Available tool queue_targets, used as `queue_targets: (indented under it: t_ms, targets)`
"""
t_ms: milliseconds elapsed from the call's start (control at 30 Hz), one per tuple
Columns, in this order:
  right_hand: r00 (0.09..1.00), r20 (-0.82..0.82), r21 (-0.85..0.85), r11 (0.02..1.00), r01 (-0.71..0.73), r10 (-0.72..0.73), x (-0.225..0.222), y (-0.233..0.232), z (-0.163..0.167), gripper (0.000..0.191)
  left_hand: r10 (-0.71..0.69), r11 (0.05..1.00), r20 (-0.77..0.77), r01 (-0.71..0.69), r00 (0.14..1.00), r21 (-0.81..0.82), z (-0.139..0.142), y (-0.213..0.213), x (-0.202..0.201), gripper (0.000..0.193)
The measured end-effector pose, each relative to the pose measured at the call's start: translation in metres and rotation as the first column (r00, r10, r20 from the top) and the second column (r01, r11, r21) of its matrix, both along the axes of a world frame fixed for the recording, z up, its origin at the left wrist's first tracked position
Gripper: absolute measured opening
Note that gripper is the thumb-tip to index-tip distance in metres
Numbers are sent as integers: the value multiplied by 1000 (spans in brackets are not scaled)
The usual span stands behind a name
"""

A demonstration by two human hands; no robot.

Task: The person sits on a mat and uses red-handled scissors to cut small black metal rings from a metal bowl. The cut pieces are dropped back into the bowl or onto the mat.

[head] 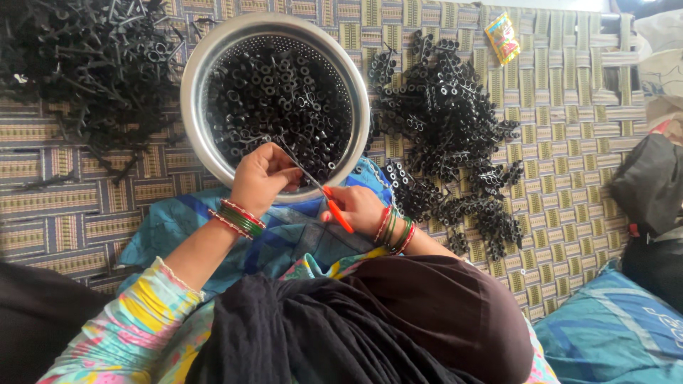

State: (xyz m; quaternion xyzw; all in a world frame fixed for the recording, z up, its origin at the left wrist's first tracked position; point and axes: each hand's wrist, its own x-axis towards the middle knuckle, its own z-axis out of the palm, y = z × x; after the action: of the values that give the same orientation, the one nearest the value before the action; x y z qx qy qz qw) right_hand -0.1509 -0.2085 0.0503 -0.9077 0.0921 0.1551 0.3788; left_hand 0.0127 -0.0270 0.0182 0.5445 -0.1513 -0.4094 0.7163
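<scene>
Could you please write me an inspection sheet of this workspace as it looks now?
Surface: striped woven mat, blue cloth under the bowl's near edge.
Job's things: round metal perforated bowl of small black plastic rings; orange-handled scissors; thin black strip.
Clutter: loose black ring clusters right of the bowl, tangled black sprue pile top left, small yellow-red packet.
Grippers: left hand pinches the strip; right hand holds the scissors.
Cables: nothing seen.
Surroundings: black bag, blue cushion.
</scene>
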Motion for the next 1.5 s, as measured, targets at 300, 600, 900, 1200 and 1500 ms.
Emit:
queue_targets:
  t_ms: [300,600,900,1200,1500]
  targets:
    - [998,45,188,981,42,-51,-2,-2,-3,50,16,1000,93,-15,996,-21,-6,4,-4,15]
    - [992,-38,-14,993,119,-120,-9,-3,-30,56,5,1000,40,-3,999,-30,-15,2,-13,14]
    - [982,-110,488,852,187,-153,-11,-1,-22,51,-80,997,36,79,996,19,-16,5,-21,15]
    - [926,-216,368,853,371,-310,-5,-1,-14,39,92,989,174,-111,981,101,20,54,41,19]
    - [949,-167,541,779,316,-268,-7,-4,-33,44,75,936,512,-237,856,259,30,41,79,21]
